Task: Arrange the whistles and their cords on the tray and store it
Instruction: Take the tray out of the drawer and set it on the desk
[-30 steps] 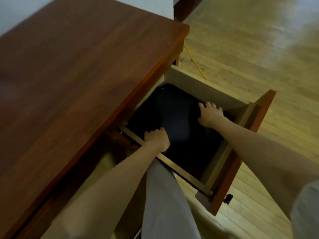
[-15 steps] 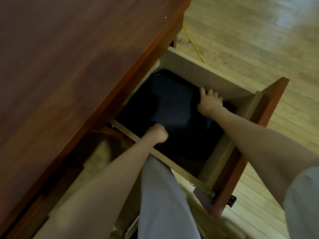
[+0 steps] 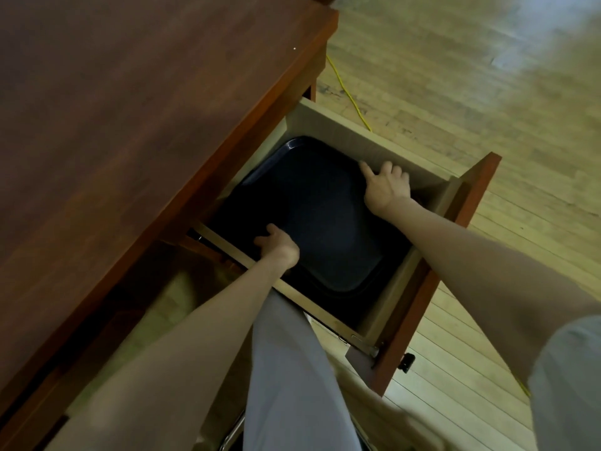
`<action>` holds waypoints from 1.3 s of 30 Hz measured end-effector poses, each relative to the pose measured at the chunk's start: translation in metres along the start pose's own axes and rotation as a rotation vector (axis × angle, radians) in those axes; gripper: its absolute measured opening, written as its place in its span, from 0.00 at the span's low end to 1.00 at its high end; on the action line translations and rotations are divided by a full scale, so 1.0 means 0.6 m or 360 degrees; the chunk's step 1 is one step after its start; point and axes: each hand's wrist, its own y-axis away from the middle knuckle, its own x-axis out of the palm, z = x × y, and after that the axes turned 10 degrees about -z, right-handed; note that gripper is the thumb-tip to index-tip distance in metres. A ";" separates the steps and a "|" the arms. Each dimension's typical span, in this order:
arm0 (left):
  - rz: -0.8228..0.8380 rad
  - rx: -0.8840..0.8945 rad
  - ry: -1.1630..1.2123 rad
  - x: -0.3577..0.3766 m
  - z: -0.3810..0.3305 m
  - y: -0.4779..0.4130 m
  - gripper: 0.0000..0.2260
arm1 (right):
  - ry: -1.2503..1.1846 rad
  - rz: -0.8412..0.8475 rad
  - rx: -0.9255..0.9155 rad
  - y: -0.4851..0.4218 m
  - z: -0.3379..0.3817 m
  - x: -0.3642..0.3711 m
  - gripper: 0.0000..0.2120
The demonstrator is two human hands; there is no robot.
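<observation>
A dark tray (image 3: 312, 203) lies inside the open drawer (image 3: 367, 141) of a red-brown desk. Its surface looks bare; no whistles or cords show on it. My left hand (image 3: 279, 245) grips the tray's near edge, just beyond the drawer's near side wall. My right hand (image 3: 385, 187) holds the tray's far edge against the drawer's far wall, index finger stretched along the rim. The tray's end nearest the desk is in shadow.
The desk top (image 3: 130, 125) fills the left of the view. The drawer front (image 3: 455, 255) sticks out to the right over a wooden floor (image 3: 455, 76). A yellow cable (image 3: 344, 89) runs across the floor behind the drawer. My grey-trousered leg (image 3: 289, 369) is below the drawer.
Both hands stay on the tray's edges. The tray sits lower and flatter in the drawer. My right index finger has stretched out along the rim, and the view has shifted.
</observation>
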 end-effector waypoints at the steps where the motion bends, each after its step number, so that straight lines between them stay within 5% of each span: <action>1: -0.0009 0.0013 -0.0073 0.000 0.001 -0.002 0.23 | -0.0041 0.0030 0.0023 0.001 0.001 -0.011 0.29; 6: -0.0104 0.0260 -0.0172 -0.040 0.014 0.026 0.20 | -0.0243 0.0265 0.0180 0.016 0.012 -0.085 0.28; 13: -0.0128 0.0296 0.0360 -0.109 0.043 0.068 0.17 | -0.0162 0.0463 0.0131 0.093 -0.007 -0.145 0.16; 23: -0.0401 0.0715 0.0405 -0.134 0.086 0.175 0.10 | -0.0424 0.0192 0.0519 0.224 -0.023 -0.149 0.22; 31: -0.0418 0.0890 0.0478 -0.132 0.103 0.240 0.09 | -0.0614 0.0049 0.0653 0.309 -0.058 -0.177 0.20; 39: -0.0753 0.1037 0.0650 -0.152 0.156 0.269 0.08 | -0.0883 -0.0273 0.0607 0.346 -0.025 -0.204 0.22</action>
